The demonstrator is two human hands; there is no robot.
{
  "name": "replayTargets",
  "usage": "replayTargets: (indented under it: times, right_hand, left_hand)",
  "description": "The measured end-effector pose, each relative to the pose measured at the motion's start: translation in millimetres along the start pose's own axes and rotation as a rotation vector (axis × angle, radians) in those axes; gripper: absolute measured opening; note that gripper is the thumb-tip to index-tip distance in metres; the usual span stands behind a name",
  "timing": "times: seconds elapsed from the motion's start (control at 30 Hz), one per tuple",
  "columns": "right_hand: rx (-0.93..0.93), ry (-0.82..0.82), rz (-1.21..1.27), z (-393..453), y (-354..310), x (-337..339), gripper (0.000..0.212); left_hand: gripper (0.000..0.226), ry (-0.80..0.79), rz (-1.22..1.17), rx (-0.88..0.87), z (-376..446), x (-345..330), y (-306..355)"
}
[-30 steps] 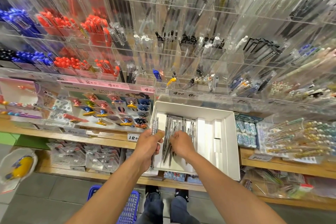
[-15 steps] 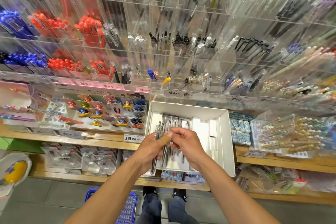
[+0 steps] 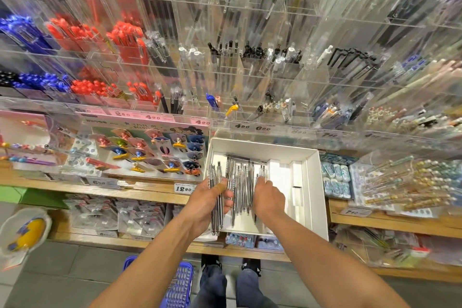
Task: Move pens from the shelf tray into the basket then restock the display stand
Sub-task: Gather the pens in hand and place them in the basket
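Left hand (image 3: 208,204) grips a bundle of silver pens (image 3: 216,210) at the white tray (image 3: 315,190) edge; right hand (image 3: 268,199) reaches into the loose pens (image 3: 241,182), fingers apparently curled round some; blue basket (image 3: 178,285) on the floor below

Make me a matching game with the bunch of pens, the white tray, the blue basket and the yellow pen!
Things:
1. bunch of pens
2. white tray
3. blue basket
4. yellow pen

Places:
A. on the floor by the feet
B. in the clear display stand
C. gripped in the left hand
D. on the wooden shelf

Pairs: 1-C, 2-D, 3-A, 4-B
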State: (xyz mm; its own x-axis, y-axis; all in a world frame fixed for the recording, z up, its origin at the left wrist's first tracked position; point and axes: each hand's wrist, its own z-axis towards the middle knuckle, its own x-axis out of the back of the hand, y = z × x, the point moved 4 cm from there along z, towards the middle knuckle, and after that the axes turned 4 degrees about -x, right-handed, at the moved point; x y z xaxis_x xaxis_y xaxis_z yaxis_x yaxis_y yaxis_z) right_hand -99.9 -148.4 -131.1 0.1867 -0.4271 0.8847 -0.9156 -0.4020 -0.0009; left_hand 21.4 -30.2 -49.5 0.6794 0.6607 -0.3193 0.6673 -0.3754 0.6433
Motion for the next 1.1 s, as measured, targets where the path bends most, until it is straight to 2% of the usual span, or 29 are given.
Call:
replayTargets:
  times: [0.1,0.23,0.4,0.57,0.67,0.77,0.83,0.9,0.97,1.03,1.1]
  right_hand:
    - [0.001,-0.022,-0.024,0,-2,-3,0.059]
    - [-0.083,-0.048,0.117,3,-1,-2,0.052]
    - [-0.265,-0.121,0.496,0,8,2,0.048]
    - [-0.163,-0.182,0.871,-21,-1,20,0.041]
    - [-0.005,-0.258,1.052,-40,-16,37,0.033]
    - [0.15,-0.333,1.177,-57,-28,50,0.026]
    - [0.187,-0.336,1.217,-62,-32,56,0.021]
    - [0.209,-0.344,1.234,-63,-35,56,0.019]
    - [0.229,-0.376,1.254,-62,-34,55,0.02]
    - [0.22,-0.404,1.278,-56,-29,50,0.018]
    - [0.116,-0.346,1.225,-42,-20,41,0.01]
  left_hand:
    - [0.017,0.039,-0.012,0.007,0,3,-1]
    - [0.016,0.079,-0.026,0.019,2,6,-5]
    - [0.01,0.098,-0.024,0.025,7,7,-8]
    - [0.018,0.13,0.02,0.033,13,6,-11]
    - [0.034,0.152,0.067,0.036,14,3,-10]
    - [0.068,0.164,0.084,0.039,16,2,-12]
    - [0.084,0.165,0.072,0.041,18,1,-13]
    - [0.088,0.153,0.071,0.035,18,0,-12]
    - [0.078,0.142,0.087,0.033,18,0,-12]
    - [0.047,0.141,0.091,0.032,17,0,-12]
    - [0.019,0.167,0.087,0.038,16,3,-11]
